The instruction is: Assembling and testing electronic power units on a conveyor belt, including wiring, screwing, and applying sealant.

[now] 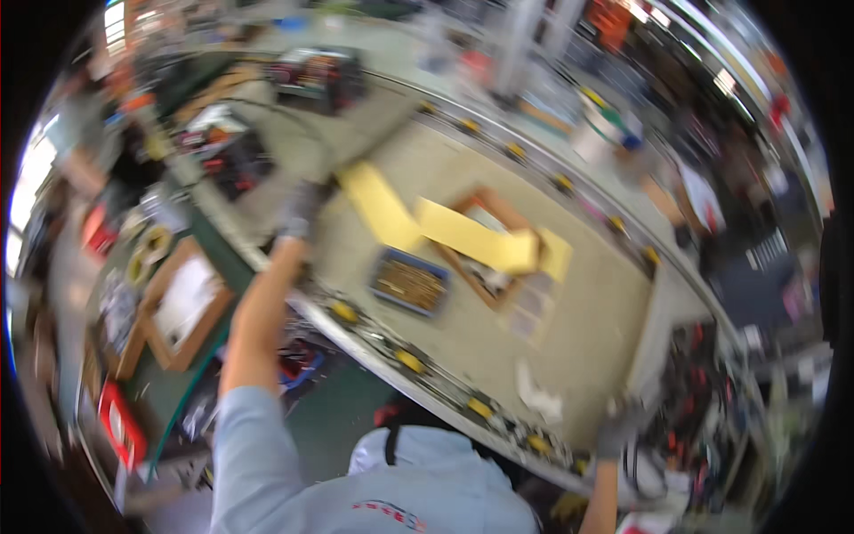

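Observation:
My left hand [301,212], in a grey glove, is at the left side of the beige work surface [587,311], by the edge of a grey-beige panel [369,129]. Motion smears its fingers, so its grip cannot be made out. Far to the right, my gloved right hand [618,429] is at the surface's near right corner, its fingers blurred too. Between the hands lie a yellow strip [381,205], a second yellow strip [476,236] across a brown open box [489,200], and a blue tray [409,281] of small brass-coloured pieces. A white scrap [538,392] lies nearer my right hand.
Rails with yellow rollers [409,360] border the surface. Dark devices [316,78] stand at the far left. On the left bench are a brown box [182,303], tape rolls [151,245] and a red object [120,425]. A white bucket [598,129] stands beyond the far rail. A person [84,142] is at the left.

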A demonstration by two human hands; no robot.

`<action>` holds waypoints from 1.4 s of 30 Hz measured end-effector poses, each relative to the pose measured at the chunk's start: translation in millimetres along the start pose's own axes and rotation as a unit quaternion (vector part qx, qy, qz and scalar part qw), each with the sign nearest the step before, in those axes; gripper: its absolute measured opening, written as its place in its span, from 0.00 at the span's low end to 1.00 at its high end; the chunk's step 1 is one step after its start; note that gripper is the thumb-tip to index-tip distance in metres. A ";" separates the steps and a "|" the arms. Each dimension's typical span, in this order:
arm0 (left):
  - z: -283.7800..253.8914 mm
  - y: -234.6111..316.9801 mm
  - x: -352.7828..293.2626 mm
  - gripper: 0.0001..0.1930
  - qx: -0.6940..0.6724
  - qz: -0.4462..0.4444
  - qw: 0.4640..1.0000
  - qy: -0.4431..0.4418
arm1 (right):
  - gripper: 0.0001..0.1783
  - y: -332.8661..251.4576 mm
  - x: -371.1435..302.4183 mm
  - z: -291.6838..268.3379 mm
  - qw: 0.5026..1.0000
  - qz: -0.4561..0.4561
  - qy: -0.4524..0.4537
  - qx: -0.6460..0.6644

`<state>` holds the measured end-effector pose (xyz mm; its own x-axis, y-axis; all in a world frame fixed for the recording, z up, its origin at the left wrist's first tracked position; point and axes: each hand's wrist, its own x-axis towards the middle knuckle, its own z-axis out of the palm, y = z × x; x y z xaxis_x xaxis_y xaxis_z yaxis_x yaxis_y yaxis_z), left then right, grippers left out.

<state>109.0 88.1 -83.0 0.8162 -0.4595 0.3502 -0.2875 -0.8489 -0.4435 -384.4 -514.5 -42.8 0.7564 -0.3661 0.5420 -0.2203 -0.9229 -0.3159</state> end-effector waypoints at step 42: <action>-117.1 85.5 20.7 0.44 -0.054 -0.269 0.910 -0.312 | 0.21 -7.8 180.6 113.1 0.976 -0.093 -0.032 0.196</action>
<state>42.6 -24.6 -17.1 0.9692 0.2394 -0.0580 0.2181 -0.9434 -0.2498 -176.4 -559.9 -30.5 0.8001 -0.1771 0.5731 0.1675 -0.8514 -0.4970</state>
